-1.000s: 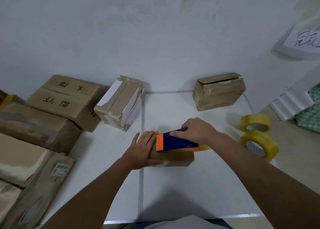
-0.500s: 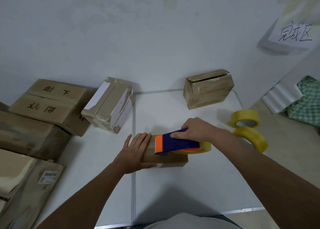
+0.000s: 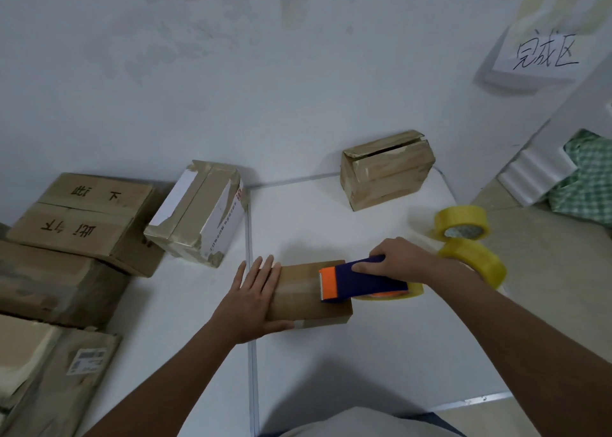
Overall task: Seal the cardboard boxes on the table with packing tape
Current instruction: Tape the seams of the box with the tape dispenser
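A small cardboard box (image 3: 308,296) lies on the white table (image 3: 381,354) in front of me. My left hand (image 3: 255,299) lies flat on its left end, fingers straight, thumb along the near side. My right hand (image 3: 395,259) grips the blue handle of a tape dispenser (image 3: 361,282) with an orange blade guard. The dispenser sits over the box's right end, its yellowish tape roll past the box's right edge. A strip of clear tape runs along the box top between my hands.
Another small box (image 3: 387,170) stands at the back right, a taped box (image 3: 198,211) at the back left. Larger cartons (image 3: 82,221) are stacked along the left. Two yellow tape rolls (image 3: 467,238) lie at the table's right edge. A handwritten sign (image 3: 543,54) hangs on the wall.
My right hand has drawn the dispenser to the right along the box top, uncovering more taped cardboard. My left hand has stayed flat on the left end.
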### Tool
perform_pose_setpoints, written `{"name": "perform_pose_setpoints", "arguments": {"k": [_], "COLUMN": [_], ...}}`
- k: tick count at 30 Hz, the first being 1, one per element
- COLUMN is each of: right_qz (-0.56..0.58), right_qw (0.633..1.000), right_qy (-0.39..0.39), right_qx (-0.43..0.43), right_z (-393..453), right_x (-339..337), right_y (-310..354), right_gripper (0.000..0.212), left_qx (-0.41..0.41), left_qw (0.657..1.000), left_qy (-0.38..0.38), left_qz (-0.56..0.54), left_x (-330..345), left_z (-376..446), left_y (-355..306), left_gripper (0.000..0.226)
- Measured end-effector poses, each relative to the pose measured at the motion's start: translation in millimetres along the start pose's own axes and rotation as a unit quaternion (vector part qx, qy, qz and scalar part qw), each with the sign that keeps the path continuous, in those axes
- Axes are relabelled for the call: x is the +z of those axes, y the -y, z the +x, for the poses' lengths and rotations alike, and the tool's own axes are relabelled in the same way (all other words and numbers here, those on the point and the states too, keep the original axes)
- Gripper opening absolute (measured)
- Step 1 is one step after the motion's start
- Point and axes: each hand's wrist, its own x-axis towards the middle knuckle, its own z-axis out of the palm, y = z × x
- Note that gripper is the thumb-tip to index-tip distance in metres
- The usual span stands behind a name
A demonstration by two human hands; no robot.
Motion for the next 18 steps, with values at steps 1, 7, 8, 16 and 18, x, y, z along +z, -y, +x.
{"name": "perform_pose_setpoints", "arguments": {"k": [1,7,8,16,18], "right_qz": [0.001,0.0,-0.003,0.009,0.02], "right_qw": [1.0,1.0,1.0,0.994,0.995], "right_qy": [0.003,0.004,0.008,0.096,0.083], "right_qx": [-0.001,-0.001,0.0,-0.046,-0.042], "right_z": [2,5,5,10,12], "right_x": [1,5,8,54,61], "right_y": [-1,-7,-6,48,54], "right_gripper": [0.057,0.058,0.06,0.059,0.057], "left_qx": [0.005,0.003,0.004,0.063,0.056], "left_qw": [1.0,0.998,0.998,0.998,0.998], "left_qy": [0.003,0.036,0.034,0.016,0.034], "left_qz": [-0.001,-0.046,-0.047,0.002,0.015], "left_x": [-5,2,4,5,-1], "left_z": [4,32,31,-16,-17], "left_y": [-6,-45,-43,31,35], "left_gripper": [0.119,0.118,0.116,0.118,0.122]}}
